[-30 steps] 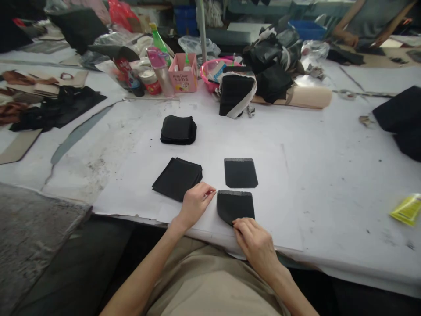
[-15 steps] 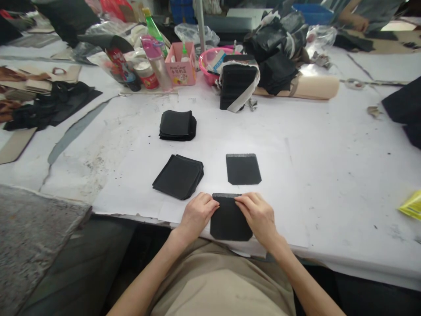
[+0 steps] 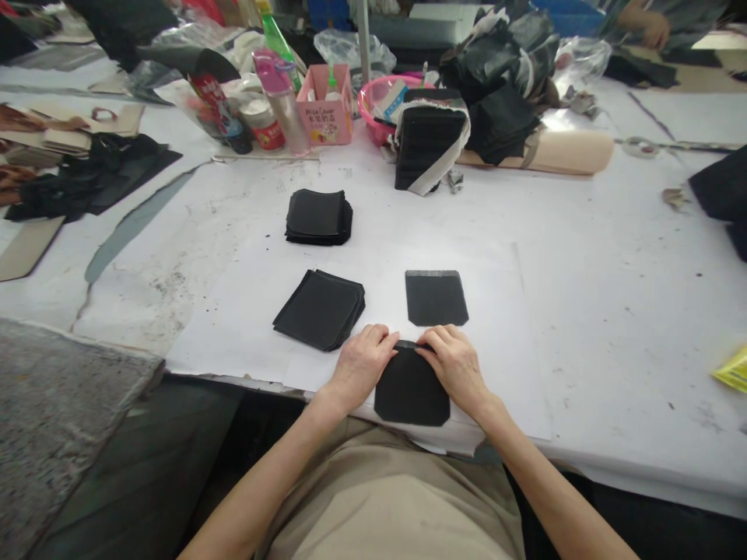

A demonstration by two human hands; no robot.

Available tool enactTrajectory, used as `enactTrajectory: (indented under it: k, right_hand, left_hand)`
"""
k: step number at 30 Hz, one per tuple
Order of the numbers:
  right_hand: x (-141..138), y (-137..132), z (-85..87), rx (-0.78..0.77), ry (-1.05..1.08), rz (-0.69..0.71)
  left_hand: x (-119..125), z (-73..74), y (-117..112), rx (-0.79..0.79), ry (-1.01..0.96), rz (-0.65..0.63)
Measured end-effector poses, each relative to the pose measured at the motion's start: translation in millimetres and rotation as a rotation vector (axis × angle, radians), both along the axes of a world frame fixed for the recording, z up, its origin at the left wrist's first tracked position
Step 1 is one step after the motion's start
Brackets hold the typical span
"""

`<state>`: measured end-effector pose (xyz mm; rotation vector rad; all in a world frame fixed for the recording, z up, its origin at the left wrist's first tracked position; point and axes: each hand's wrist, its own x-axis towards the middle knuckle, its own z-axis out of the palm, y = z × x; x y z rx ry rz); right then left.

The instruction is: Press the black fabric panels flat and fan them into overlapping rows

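Observation:
A black pocket-shaped fabric piece (image 3: 412,393) lies flat at the near table edge. My left hand (image 3: 365,364) and my right hand (image 3: 458,364) both pinch its top edge, fingers curled and almost meeting in the middle. Just beyond them lies a second, matching black piece (image 3: 436,297) with a grey top hem. To the left sit a fanned stack of black squares (image 3: 320,309) and, farther back, a neater stack (image 3: 318,217).
White paper (image 3: 525,327) covers the table. At the back stand bottles (image 3: 280,85), a pink box (image 3: 325,113), a pink basin (image 3: 379,105), a bound bundle of black pieces (image 3: 429,138) and a beige roll (image 3: 560,152). A yellow packet (image 3: 734,369) lies right. Another person's hand (image 3: 654,27) works far right.
A second ago my right hand held the piece's lower corner and my left rested beside it. The piece has been pulled nearer, and both hands have closed on its top edge.

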<state>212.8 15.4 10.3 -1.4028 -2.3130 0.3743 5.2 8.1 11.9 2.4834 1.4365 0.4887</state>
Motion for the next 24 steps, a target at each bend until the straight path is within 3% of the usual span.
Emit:
enactTrajectory:
  k: [9, 16, 24]
  right_hand:
    - [6.9, 0.7, -8.4, 0.027, 0.105, 0.065]
    - [10.8, -1.5, -13.4, 0.091, 0.163, 0.108]
    - [19.8, -1.2, -10.7, 0.084, 0.072, 0.228]
  left_hand:
    - [-1.7, -9.0, 1.6, 0.084, -0.128, -0.016]
    - [-4.3, -13.6, 0.3, 0.154, -0.015, -0.100]
    - [-8.9, -10.2, 2.0, 0.213, 0.090, -0.206]
